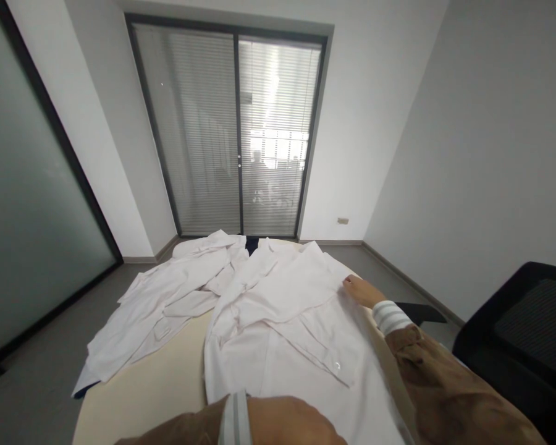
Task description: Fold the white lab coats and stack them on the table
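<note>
White shirt [301,296] spread out on a cream table [152,371], hands on the job

Got it lying on the right part of the tabletop, pretty wrinkled up top, with a sleeve-like flap [306,340] folded across the body and a small shiny button [337,365] near the flap's low end. Seeing the right hand [365,292] at the shirt's far right edge, fingers curled in against the cloth. Can't tell whether pinching fabric or just resting there. Also seeing the left hand [291,420] over the near part of the shirt, fingers cut off by the bottom of the view, so can't call that grip either. Just left of the shirt, got a second white garment [176,296] in a rumpled heap, with a bit of dark blue cloth [251,246] peeking out between the two at the far edge. Spotting a black chair [523,327] off to the right too
</note>
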`<state>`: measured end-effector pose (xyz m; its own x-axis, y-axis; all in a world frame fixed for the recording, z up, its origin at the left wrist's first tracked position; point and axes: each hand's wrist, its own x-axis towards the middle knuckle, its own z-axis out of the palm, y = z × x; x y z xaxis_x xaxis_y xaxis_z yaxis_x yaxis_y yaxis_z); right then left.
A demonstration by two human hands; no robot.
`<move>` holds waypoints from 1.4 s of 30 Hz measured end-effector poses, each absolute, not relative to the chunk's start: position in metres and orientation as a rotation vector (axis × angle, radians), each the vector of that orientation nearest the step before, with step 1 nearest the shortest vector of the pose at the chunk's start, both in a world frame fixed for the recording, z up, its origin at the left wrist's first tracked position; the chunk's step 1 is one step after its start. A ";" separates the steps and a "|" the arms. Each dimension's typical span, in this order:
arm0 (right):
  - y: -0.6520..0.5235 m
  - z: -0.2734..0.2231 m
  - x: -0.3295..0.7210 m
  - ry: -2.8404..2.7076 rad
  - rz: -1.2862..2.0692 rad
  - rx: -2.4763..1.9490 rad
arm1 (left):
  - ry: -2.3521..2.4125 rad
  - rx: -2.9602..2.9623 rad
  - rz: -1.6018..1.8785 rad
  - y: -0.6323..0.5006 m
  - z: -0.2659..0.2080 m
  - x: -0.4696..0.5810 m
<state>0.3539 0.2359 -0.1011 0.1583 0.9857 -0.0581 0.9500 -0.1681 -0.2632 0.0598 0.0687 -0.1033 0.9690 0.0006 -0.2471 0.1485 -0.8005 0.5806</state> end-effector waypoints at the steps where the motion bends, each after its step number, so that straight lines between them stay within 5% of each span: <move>1: 0.235 -0.102 0.355 -1.918 0.332 -2.254 | 0.160 2.489 -0.319 0.071 -0.095 0.058; 17: 0.201 -0.075 0.315 -1.903 -0.036 -2.273 | 1.149 2.395 -0.305 0.135 -0.055 -0.007; 24: 0.143 -0.074 0.226 -2.672 0.480 -1.162 | 1.793 2.512 0.075 0.169 -0.058 -0.044; 29: 0.124 -0.099 0.196 -2.751 0.848 -0.691 | 1.929 2.449 -0.019 0.178 -0.064 -0.052; 42: 0.133 -0.124 0.200 -2.516 1.555 -0.813 | 2.044 2.320 0.112 0.200 -0.067 -0.081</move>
<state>0.2001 0.1328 -0.1235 -0.8570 0.4714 -0.2081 0.3969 0.3464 -0.8500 -0.0808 0.2001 -0.0675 0.1249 0.9919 0.0231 0.9885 -0.1264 0.0830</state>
